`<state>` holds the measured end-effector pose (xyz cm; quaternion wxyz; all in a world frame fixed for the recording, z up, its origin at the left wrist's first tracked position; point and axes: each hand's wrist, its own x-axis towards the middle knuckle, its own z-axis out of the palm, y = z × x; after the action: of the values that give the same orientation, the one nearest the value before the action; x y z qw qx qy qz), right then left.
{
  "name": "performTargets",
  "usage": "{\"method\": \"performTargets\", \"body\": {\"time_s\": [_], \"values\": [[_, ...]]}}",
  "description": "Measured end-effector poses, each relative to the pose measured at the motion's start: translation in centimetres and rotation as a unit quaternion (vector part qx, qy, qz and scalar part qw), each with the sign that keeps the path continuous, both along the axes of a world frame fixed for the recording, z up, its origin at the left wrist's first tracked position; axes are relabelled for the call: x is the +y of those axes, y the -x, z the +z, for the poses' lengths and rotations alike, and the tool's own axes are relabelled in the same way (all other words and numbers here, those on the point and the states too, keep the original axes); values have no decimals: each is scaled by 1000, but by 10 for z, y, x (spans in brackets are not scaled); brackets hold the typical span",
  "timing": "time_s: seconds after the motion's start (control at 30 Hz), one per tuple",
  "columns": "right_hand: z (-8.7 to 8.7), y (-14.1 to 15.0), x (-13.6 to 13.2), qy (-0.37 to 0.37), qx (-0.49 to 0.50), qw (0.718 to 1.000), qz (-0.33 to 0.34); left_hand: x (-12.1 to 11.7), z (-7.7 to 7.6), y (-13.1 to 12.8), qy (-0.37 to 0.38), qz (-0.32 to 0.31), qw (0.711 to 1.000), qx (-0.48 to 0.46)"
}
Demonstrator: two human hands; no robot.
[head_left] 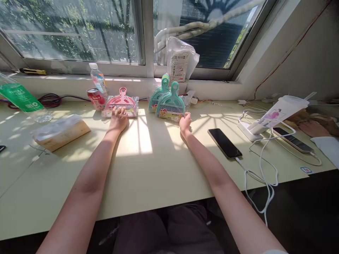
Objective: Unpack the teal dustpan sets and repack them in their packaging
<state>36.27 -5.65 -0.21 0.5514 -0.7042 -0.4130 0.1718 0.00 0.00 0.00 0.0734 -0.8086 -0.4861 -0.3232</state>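
A pink mini dustpan and brush set (122,100) in clear wrap leans at the back of the table. Bent fingers of my left hand (119,118) close over its lower edge. To the right stands a green dustpan and brush set (172,104) with a yellow label, in front of another green set (156,93). My right hand (185,121) pinches the lower right corner of the front green set; part of the grip is hidden.
Left are a tissue pack (66,134), a green-labelled bottle (23,97), a red can (95,98) and a small bottle (97,78). Right are a phone (224,143), white cables (262,173), a tilted cup (279,113) and another phone (292,140). A person's hand (314,128) rests far right.
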Motion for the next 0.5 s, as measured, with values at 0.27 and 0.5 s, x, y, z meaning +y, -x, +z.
{"method": "performTargets", "body": {"time_s": [0.27, 0.5], "values": [[-5, 15, -68, -28, 150, 972, 179, -44, 20, -19, 2, 53, 976, -209], [-2, 43, -98, -43, 183, 947, 261, -105, 36, -65, 394, -261, 739, -480]]}}
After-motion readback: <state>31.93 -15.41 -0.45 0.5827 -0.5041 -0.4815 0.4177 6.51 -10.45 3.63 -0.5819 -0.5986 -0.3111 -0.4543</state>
